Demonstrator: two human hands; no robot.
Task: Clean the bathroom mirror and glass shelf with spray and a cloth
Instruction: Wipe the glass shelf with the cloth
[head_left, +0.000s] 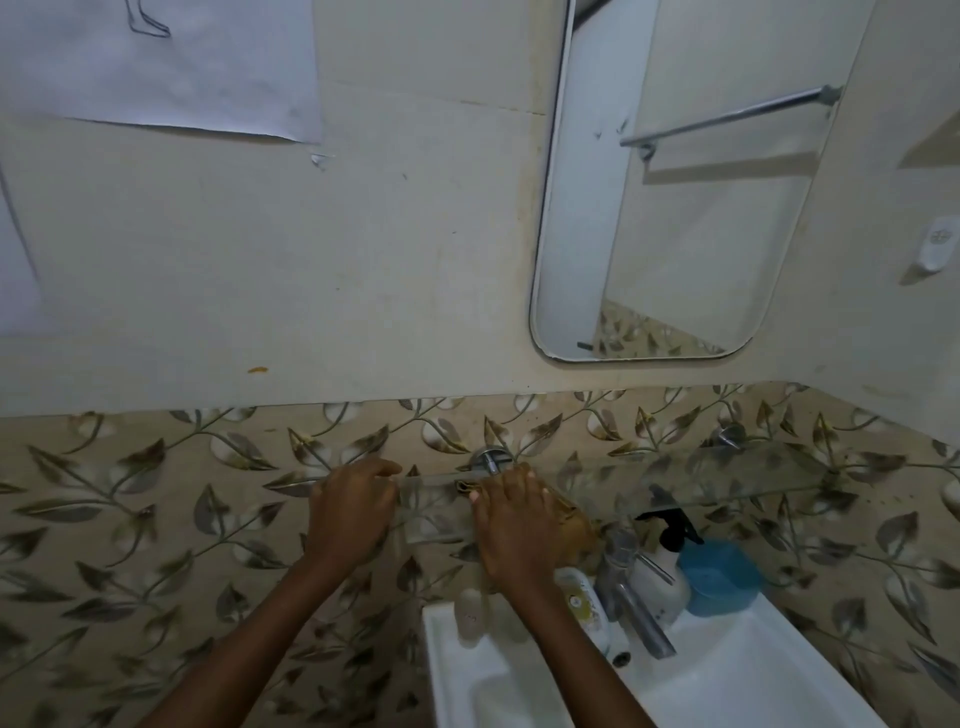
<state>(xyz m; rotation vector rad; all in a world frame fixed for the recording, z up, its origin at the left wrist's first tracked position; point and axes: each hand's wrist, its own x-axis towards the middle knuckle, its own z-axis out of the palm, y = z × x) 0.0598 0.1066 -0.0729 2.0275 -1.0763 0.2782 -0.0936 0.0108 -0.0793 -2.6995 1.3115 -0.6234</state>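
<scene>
A clear glass shelf (727, 483) runs along the leaf-patterned wall on two metal brackets, below the rounded mirror (670, 208). My right hand (511, 525) presses a yellow-brown cloth (574, 525) flat on the shelf's left part, just in front of the left bracket (488, 460). My left hand (353, 512) grips the shelf's left end, fingers curled over the edge. A bottle with a black pump or spray top (670, 566) stands below the shelf on the sink rim.
A white sink (727, 675) sits at the lower right with a chrome tap (634, 603), several white bottles (582, 603) and a blue tub (719, 577) along its back rim. Paper sheets (171, 67) hang on the upper left wall. A white hook (937, 249) is at the right.
</scene>
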